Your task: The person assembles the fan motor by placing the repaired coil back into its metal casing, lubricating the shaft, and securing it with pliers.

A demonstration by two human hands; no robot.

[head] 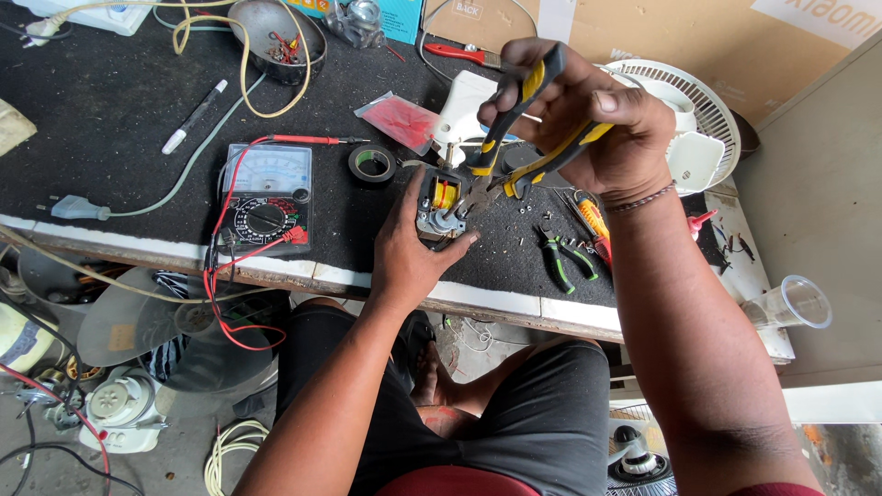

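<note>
Cluttered repair bench here, topped with a black rubbery mat [119,129] and a white strip along the front edge, cardboard leaning against the back. The person sits right up to it, knees under the edge.

The left hand [411,248] is wrapped around a small electric motor with a yellow-taped copper coil [441,207], thumb on one side and fingers on the other, holding it down on the mat near the front edge. The right hand [588,119] is closed around the black-and-yellow handled pliers [524,124], nose pointed down and touching the motor's right side by the shaft. Can't really tell what the tip is biting on, it's too small.

Other stuff around: an analog multimeter with red and black leads [267,195] sits to the left of the motor, a roll of black electrical tape [372,165] is just beside the left thumb, and a pair of green-handled cutters [559,259] lies right of the motor below the right hand. A white fan guard [698,101] sits behind the right hand, and a round metal bowl of small parts [276,37] is at the back. A clear plastic cup [792,303] lies on its side at the far right.
</note>
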